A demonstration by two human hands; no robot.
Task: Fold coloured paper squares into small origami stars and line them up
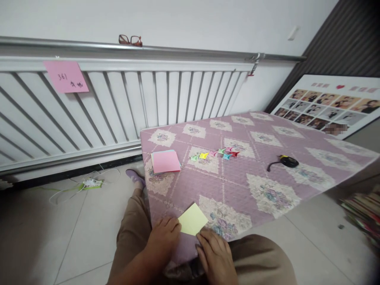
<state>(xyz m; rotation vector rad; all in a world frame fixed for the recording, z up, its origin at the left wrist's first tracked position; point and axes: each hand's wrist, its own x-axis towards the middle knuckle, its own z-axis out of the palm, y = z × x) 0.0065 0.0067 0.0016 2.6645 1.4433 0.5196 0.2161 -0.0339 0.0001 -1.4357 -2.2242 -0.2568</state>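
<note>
A square pale yellow sheet of paper [192, 219] lies on the near left part of the cloth-covered table, turned so that a corner points away from me. My left hand [165, 234] is closed with its fingertips on the left corner of the sheet. At the near right edge of the paper, my right hand [216, 250] has its fingers together and pinches or presses the border; the exact grip is partly hidden. Beyond it lies a stack of coloured paper [166, 161], pink on top. Several small folded paper shapes [221, 152] in various colours form a loose row right of the stack.
A black object with a short cord or strap [288, 161] rests on the right of the table [237, 186]. Behind stand a white radiator [178, 95] and a photo board [329, 105]. Glasses [130, 40] sit on the pipe. A power strip [91, 183] lies on the floor.
</note>
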